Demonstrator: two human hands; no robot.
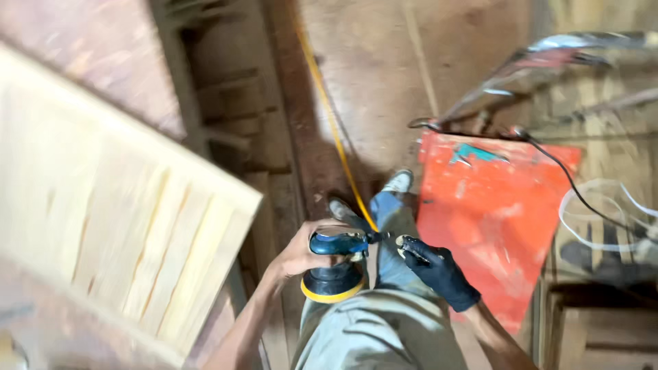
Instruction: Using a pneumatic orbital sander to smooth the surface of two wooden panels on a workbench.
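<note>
My bare left hand [296, 252] grips a round blue sander [334, 264] with a yellow-rimmed pad, held in front of my body above my legs. My right hand [439, 273], in a dark glove, pinches the fitting at the sander's side where a yellow hose [334, 123] joins it. The hose runs away across the floor to the top of the view. A pale wooden slatted panel [116, 205] lies to the left, blurred by motion.
An orange painted board [493, 212] lies on the floor at the right, with a black cable [569, 181] and a white cable loop [603, 205] beside it. Dark wooden framing [226, 116] stands behind the panel. My shoes [397, 181] rest on a dusty floor.
</note>
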